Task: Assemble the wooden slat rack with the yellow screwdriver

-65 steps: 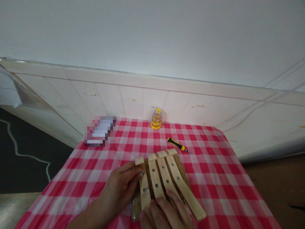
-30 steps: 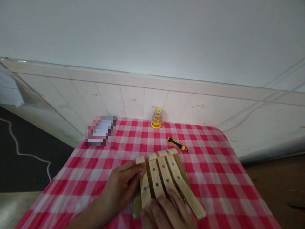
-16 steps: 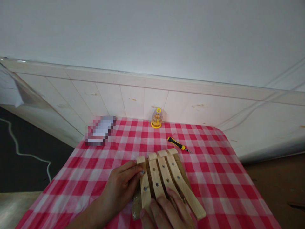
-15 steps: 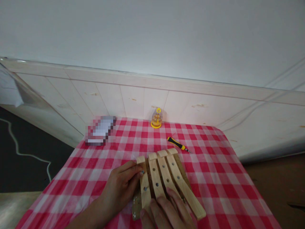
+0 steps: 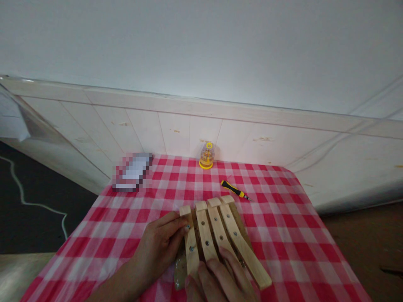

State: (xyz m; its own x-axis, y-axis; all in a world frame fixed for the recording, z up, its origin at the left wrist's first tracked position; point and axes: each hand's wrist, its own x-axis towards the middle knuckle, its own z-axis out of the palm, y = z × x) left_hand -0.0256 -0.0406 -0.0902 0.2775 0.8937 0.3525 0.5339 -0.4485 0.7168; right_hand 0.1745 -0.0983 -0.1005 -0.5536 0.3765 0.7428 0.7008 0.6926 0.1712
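Note:
Several pale wooden slats with screws in them lie side by side on a brown base board near the table's front. My left hand is at the leftmost slat, its thumb and forefinger pinched together at the upper screw. A lower screw in the same slat is untouched. Across the lower part of the slats rests my right hand, fingers spread and slightly bent, pressing on the wood. Its palm is partly cut off by the frame's bottom edge.
Behind the slats lies a yellow and black screwdriver. A clear container with a yellow base, holding small bits, stands near the white panelled wall. A blurred-out flat object sits at the back left of the red checked tablecloth.

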